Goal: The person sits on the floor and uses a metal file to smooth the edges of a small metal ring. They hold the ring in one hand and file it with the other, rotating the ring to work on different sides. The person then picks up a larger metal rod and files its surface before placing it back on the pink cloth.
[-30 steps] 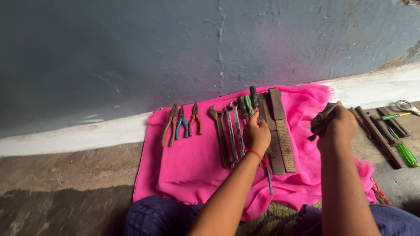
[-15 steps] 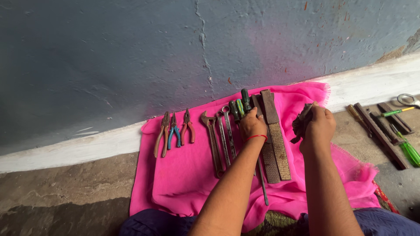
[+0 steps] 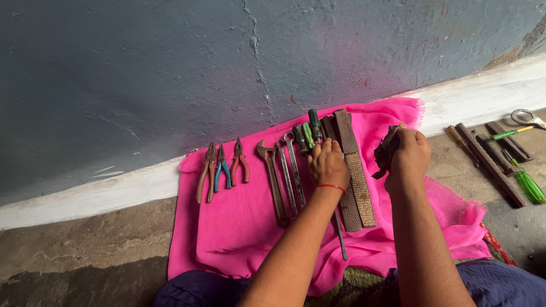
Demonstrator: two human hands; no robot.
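Note:
A pink cloth (image 3: 239,227) lies on the floor against a blue wall, with tools laid out in a row. My left hand (image 3: 327,164) rests, fingers closed, on the screwdrivers (image 3: 310,133) at the middle of the row, beside two long flat files (image 3: 357,182). My right hand (image 3: 410,152) is raised over the cloth's right part and grips a dark, chunky tool (image 3: 385,152). Three pliers (image 3: 222,166) lie at the left, then a wrench and spanners (image 3: 284,176).
More tools lie on the bare floor at the right: long dark bars (image 3: 489,165), green-handled screwdrivers (image 3: 529,183), a metal ring-shaped tool (image 3: 526,117). A white painted strip (image 3: 91,196) runs along the wall's foot. My knees are at the bottom edge.
The view has shifted, so the cloth sits more to the middle. My right hand has come in over the cloth with the dark tool. My left hand stays on the screwdrivers.

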